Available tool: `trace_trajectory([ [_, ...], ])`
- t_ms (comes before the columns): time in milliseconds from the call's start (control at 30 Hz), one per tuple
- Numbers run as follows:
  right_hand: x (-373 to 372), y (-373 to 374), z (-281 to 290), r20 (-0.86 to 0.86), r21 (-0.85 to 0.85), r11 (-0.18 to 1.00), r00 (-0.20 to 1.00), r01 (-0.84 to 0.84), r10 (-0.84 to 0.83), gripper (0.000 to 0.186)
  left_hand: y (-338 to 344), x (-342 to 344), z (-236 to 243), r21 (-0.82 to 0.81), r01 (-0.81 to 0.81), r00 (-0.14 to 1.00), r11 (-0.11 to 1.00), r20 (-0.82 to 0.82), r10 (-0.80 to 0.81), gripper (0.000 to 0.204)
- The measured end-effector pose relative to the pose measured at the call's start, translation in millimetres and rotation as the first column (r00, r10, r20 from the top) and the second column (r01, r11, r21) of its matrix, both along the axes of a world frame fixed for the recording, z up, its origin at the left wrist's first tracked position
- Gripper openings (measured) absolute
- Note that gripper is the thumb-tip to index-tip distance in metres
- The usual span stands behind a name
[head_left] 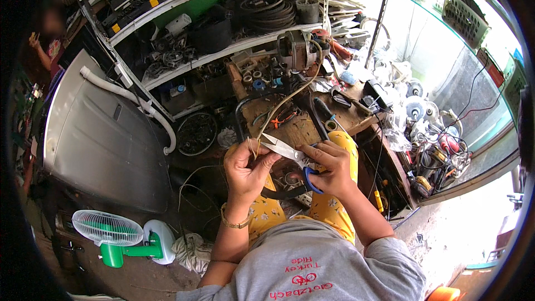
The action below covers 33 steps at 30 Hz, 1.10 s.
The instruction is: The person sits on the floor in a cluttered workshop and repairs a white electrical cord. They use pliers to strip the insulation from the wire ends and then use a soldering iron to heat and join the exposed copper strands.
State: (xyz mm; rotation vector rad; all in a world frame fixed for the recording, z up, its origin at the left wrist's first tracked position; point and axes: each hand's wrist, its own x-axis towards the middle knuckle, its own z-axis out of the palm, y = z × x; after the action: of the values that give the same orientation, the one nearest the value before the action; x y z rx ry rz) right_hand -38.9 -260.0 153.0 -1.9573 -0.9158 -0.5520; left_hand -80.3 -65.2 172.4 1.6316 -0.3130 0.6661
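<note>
My right hand [330, 166] grips a pair of scissors [285, 149] with silver blades and blue handles. The blades stand a little apart and point toward my left hand [246, 166]. Between its thumb and fingers, that hand pinches the end of a beige cable [283, 102], where thin wires show. From there the cable runs up over the bench to a grey electric motor [295, 50]. Whether the blades touch the wires, I cannot tell. A dark tubular frame [241, 117] surrounds the space around my hands.
Orange-handled pliers [285, 119] lie on the cluttered wooden workbench [298, 130]. At the left are a grey metal panel [103, 145] with a white hose [128, 96] and a green-and-white fan [108, 228]. Behind stand loaded shelves [234, 50]. Bagged parts [415, 106] pile up at the right.
</note>
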Motion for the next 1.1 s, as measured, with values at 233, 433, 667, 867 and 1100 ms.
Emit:
trace_trajectory([
  [233,0,6,-8,-0.012,0.082,0.997,1.000,-0.007,0.008,0.049,-3,2,-4,0.015,-0.126,0.992,0.992,0.026,0.126,0.021],
  [433,-4,7,-5,-0.143,0.138,0.990,0.988,-0.032,0.052,0.052,-3,7,-6,0.089,-0.126,0.990,0.988,0.069,0.120,0.021],
  [667,8,-1,-15,-0.534,0.754,0.650,0.663,0.093,0.524,0.052,-7,4,-6,-0.184,0.248,0.967,0.951,-0.011,-0.254,0.016],
  [867,12,20,35,-0.423,0.718,0.683,0.695,-0.134,0.581,0.048,-9,5,-6,-0.139,0.244,0.965,0.960,-0.066,-0.255,0.008],
  [1100,14,39,50,-0.367,0.644,0.740,0.769,-0.196,0.523,0.034,-16,3,3,-0.046,0.161,0.985,0.986,-0.050,-0.163,0.009],
])
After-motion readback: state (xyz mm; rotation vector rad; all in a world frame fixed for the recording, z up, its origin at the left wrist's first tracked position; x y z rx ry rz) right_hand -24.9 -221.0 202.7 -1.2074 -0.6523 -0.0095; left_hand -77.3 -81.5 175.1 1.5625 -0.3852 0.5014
